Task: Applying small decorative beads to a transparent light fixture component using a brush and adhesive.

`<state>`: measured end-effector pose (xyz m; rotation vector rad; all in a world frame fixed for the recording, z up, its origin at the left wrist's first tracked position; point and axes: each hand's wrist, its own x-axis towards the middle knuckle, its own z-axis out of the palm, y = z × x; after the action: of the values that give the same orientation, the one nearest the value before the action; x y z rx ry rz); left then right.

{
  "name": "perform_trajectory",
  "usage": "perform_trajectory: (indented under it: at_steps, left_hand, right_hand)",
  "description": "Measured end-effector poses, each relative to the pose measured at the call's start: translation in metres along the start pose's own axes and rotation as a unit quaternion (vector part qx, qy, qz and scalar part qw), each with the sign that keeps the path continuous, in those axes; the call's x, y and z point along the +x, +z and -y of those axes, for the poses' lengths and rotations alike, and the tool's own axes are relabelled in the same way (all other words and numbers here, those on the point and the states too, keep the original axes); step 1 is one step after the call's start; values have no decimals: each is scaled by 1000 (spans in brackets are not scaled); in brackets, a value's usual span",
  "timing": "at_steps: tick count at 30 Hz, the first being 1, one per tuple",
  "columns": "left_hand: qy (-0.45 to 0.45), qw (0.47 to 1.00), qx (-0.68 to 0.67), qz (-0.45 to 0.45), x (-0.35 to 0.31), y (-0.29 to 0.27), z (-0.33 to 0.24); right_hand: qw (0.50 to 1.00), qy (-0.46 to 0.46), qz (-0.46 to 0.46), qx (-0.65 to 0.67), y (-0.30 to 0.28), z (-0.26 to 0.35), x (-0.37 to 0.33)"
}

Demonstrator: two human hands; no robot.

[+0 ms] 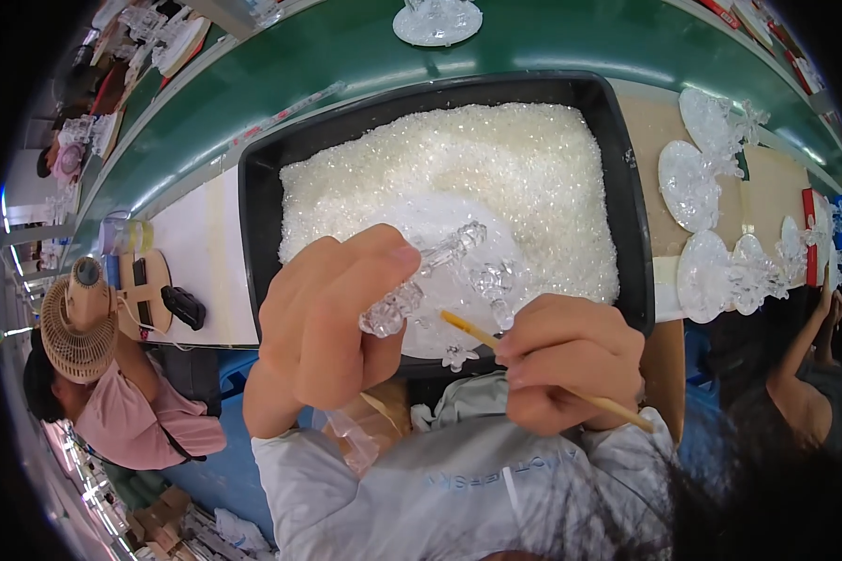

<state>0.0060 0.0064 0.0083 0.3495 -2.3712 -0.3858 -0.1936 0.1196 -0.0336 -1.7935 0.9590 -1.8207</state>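
My left hand (337,318) is closed on a clear figurine (393,307) with bumpy transparent parts. Its round whitish base (421,217) lies behind those parts, over the tray of glittering granules. Between the fingers of my right hand (571,363) is a thin wooden stick (608,404), slanting up to the left. The stick's orange-yellow tip (454,321) points at the figurine, close to the base; whether it touches cannot be made out. A small clear flower-shaped piece (458,357) shows at the base's near edge. My fingers hide part of the figurine.
A black tray (632,187) full of sparkling white granules (440,140) lies ahead. Several clear figurines (690,185) stand on cardboard at right; another (437,21) is at the back. A fan (82,323) and a black object (183,307) are left. People sit on both sides.
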Motion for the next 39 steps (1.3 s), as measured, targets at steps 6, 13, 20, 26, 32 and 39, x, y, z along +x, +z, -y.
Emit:
perform_trajectory:
  at_steps: [6,13,20,26,32,39]
  left_hand:
    - [-31,999,12,12,0,5,0]
    - [47,997,10,-53,3,13,5]
    - [-45,998,28,42,4,0,-11]
    - [-29,999,25,28,-1,-1,-8]
    - [31,996,12,-78,1,12,4]
    - [24,996,13,-82,0,12,5]
  right_hand:
    - [999,29,-12,-7,1,3,-5]
    - [999,28,-37,15,-5,4,-11]
    - [1000,-7,-17,-6,-4,-1,-7]
    - [997,-57,-43,-36,2,-8,-10]
    - [992,-119,-26,-38,0,-11,-9]
    - [993,-111,-42,-5,-5,-8,-11]
